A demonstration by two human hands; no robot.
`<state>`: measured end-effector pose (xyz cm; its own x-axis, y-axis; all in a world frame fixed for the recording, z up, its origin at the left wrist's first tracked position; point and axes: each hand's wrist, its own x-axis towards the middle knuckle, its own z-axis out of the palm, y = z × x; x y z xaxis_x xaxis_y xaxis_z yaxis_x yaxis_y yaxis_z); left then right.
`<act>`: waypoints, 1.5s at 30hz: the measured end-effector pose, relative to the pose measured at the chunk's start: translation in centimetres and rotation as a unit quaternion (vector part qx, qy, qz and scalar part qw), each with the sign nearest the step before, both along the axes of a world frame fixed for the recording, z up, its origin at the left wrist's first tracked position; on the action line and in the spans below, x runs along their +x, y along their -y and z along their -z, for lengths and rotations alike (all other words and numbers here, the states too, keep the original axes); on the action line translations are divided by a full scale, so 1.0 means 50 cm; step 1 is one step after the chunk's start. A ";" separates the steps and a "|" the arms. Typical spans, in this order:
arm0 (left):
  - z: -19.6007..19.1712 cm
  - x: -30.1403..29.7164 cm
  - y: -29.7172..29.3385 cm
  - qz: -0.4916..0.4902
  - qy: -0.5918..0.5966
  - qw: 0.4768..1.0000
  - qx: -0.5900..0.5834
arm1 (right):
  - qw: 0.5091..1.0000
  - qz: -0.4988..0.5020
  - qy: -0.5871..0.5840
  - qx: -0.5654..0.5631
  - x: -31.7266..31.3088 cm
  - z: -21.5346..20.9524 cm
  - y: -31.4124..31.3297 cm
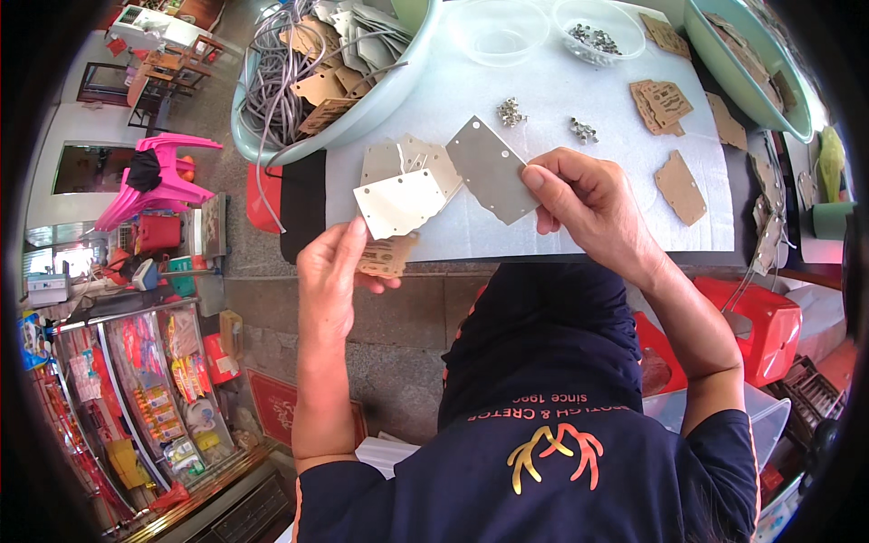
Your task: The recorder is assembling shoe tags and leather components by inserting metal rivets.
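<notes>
My left hand (333, 271) pinches a fan of thin plates: a white plate (398, 203) on top, grey ones behind it, and a brown perforated board (387, 256) underneath. My right hand (584, 201) grips the edge of a grey diamond-shaped plate (489, 168) with small holes, held beside the white one and touching the fan. Both hands hover over the near edge of a white sheet (543, 109) covering the table.
A pale green basin (362, 113) with grey cables and brown boards stands at the back left. Small metal parts (511, 112) lie in piles on the sheet; a clear bowl (597, 36) holds more. Brown boards (679, 185) lie right. Red stool (760, 326) at right.
</notes>
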<state>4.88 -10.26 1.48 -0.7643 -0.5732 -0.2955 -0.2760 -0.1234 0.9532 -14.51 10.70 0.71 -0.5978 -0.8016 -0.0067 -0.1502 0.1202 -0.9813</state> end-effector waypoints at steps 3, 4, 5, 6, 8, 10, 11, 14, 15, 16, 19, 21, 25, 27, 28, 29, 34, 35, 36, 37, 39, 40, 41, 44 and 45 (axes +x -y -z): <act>-0.010 0.028 0.016 -0.041 0.028 0.995 -0.088 | 1.000 -0.002 0.011 0.003 0.001 0.000 -0.001; -0.012 0.038 0.019 -0.041 0.029 0.995 -0.089 | 1.000 -0.002 0.025 -0.001 0.002 0.000 -0.001; -0.014 0.047 0.021 -0.065 0.019 0.983 -0.170 | 1.000 -0.002 0.025 -0.001 0.002 0.000 -0.002; -0.017 0.057 0.023 -0.087 0.010 0.964 -0.250 | 0.999 -0.011 0.048 0.000 0.001 0.000 -0.003; -0.028 0.077 0.024 -0.085 0.007 0.958 -0.272 | 0.997 -0.021 0.070 0.001 0.001 0.000 -0.003; -0.046 0.084 0.011 -0.088 -0.056 0.939 -0.328 | 0.993 -0.038 0.113 -0.005 0.002 0.001 -0.002; -0.063 0.084 -0.001 -0.068 -0.051 0.944 -0.317 | 0.993 -0.039 0.113 -0.005 0.003 0.004 -0.001; -0.070 0.068 -0.020 0.021 -0.149 0.964 -0.219 | 0.991 -0.045 0.128 -0.004 0.007 0.006 -0.001; -0.066 0.053 -0.029 0.029 -0.158 0.964 -0.210 | 0.992 -0.044 0.121 -0.011 0.008 0.003 -0.003; -0.056 0.042 -0.034 0.049 -0.185 0.965 -0.179 | 0.992 -0.042 0.115 -0.018 0.010 -0.001 -0.004; -0.044 0.011 -0.062 0.093 -0.225 0.966 -0.091 | 0.992 -0.045 0.121 -0.007 0.019 -0.012 -0.008; -0.041 -0.007 -0.078 0.107 -0.223 0.968 -0.038 | 0.991 -0.053 0.122 -0.004 0.024 -0.011 -0.011; -0.042 -0.027 -0.092 0.125 -0.144 0.981 0.020 | 0.989 -0.064 0.132 -0.004 0.034 -0.008 -0.024; -0.033 -0.036 -0.097 0.120 -0.155 0.981 0.011 | 0.989 -0.067 0.135 -0.007 0.037 -0.005 -0.028; -0.027 -0.041 -0.100 0.112 -0.165 0.980 0.002 | 0.988 -0.073 0.139 -0.010 0.038 -0.003 -0.029; -0.021 -0.046 -0.102 0.113 -0.165 0.980 0.002 | 0.988 -0.072 0.139 -0.011 0.039 -0.002 -0.030; -0.010 -0.066 -0.126 0.043 -0.233 0.971 -0.021 | 0.981 -0.083 0.175 -0.019 0.046 0.000 -0.030; -0.008 -0.070 -0.131 0.043 -0.233 0.971 -0.022 | 0.981 -0.083 0.175 -0.019 0.049 0.000 -0.029; -0.004 -0.075 -0.136 0.020 -0.233 0.971 -0.046 | 0.981 -0.081 0.174 -0.027 0.053 0.002 -0.027; 0.000 -0.081 -0.141 -0.003 -0.234 0.970 -0.071 | 0.981 -0.078 0.172 -0.035 0.057 0.003 -0.026; 0.016 -0.091 -0.145 -0.004 -0.241 0.965 -0.102 | 0.981 -0.079 0.176 -0.035 0.067 0.004 -0.020; 0.021 -0.094 -0.148 -0.004 -0.248 0.960 -0.132 | 0.980 -0.080 0.180 -0.035 0.071 0.004 -0.018; 0.018 -0.098 -0.151 -0.005 -0.251 0.958 -0.139 | 0.979 -0.073 0.183 -0.041 0.075 0.005 -0.017; 0.027 -0.098 -0.148 0.007 -0.240 0.957 -0.161 | 0.982 -0.078 0.167 -0.047 0.080 0.002 -0.020; 0.028 -0.100 -0.151 0.007 -0.240 0.957 -0.161 | 0.982 -0.078 0.167 -0.047 0.084 0.003 -0.019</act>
<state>-0.11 -2.71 0.09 -0.7758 -0.5646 0.2817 0.2035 0.1987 0.9587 -10.31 11.67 0.56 -0.4442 -0.8900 -0.1027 0.1724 0.0275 -0.9846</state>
